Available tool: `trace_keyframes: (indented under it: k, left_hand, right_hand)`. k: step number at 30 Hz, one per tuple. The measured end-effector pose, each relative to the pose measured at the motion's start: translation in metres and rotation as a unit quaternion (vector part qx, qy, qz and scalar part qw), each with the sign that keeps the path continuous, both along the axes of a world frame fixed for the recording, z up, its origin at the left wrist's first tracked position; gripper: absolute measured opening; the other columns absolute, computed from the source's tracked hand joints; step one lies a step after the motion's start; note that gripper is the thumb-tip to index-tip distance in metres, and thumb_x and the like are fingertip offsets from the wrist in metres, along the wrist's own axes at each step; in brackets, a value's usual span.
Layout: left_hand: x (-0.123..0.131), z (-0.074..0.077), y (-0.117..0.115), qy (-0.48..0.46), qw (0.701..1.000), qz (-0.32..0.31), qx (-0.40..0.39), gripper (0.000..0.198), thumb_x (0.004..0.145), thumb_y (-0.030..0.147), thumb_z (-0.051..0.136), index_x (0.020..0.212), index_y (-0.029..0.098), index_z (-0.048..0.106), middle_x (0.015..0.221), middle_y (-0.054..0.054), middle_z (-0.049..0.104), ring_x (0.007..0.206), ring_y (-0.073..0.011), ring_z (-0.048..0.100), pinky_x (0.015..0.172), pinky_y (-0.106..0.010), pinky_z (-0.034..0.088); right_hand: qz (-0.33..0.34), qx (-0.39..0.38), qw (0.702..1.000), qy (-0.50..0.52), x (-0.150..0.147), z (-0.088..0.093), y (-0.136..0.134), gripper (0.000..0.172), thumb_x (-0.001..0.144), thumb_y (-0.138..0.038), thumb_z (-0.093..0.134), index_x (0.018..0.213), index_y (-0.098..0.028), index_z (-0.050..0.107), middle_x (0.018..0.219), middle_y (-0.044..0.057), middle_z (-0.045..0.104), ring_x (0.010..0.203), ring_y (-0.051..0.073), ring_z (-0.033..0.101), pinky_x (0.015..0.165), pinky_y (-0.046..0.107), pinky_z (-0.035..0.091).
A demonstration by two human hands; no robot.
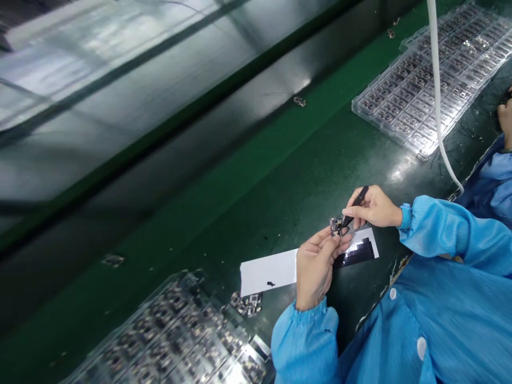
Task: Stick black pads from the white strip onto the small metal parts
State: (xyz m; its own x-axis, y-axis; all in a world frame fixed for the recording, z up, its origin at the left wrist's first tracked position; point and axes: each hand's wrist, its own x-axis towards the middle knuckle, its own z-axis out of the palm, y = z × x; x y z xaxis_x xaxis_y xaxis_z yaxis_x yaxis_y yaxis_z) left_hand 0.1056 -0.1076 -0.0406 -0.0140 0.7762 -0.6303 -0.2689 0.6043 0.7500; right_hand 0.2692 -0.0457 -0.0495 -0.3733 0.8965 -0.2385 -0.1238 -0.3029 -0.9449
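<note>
Left hand point(316, 261) pinches small silver-and-black electronic module point(334, 226) above white rectangular paper strip point(270, 268); right hand point(374, 208) grips slim black tweezers point(359, 198), tips at module; risk: tip slip could scratch it; loose fingertip pinch could drop it onto smooth green tabletop point(320, 165).

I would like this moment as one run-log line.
left hand: holding small electronic module | right hand: holding black tweezers, tips at module | beneath left hand: white strip | visible: clear component trays
</note>
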Motion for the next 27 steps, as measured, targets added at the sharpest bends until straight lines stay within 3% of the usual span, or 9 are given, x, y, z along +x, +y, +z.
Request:
trace_keyframes:
  k: [19,27]
  left_hand:
    - [0.0011,0.0009,0.0003,-0.004,1.0,0.012,-0.006,0.039,0.062,0.022,0.078,0.096,0.009,0.065,0.088,-0.01,0.073,0.076,-0.0196,0.07,0.074,-0.031,0.057]
    - [0.0049,0.0034,0.0015,-0.005,0.999,0.03,-0.018,0.039,0.059,0.021,0.079,0.092,0.008,0.065,0.075,-0.007,0.073,0.068,-0.0163,0.07,0.066,-0.025,0.057]
  right_hand:
    - [0.004,-0.015,1.0,0.013,0.0005,0.001,0.0008,0.036,0.063,-0.042,0.075,0.068,-0.013,0.055,0.044,-0.003,0.058,0.039,0.01,0.059,0.037,0.016,0.046]
    - [0.003,0.004,1.0,0.007,0.0002,0.0005,-0.0015,0.033,0.064,-0.038,0.075,0.069,-0.012,0.056,0.045,-0.003,0.058,0.04,0.01,0.059,0.038,0.017,0.047]
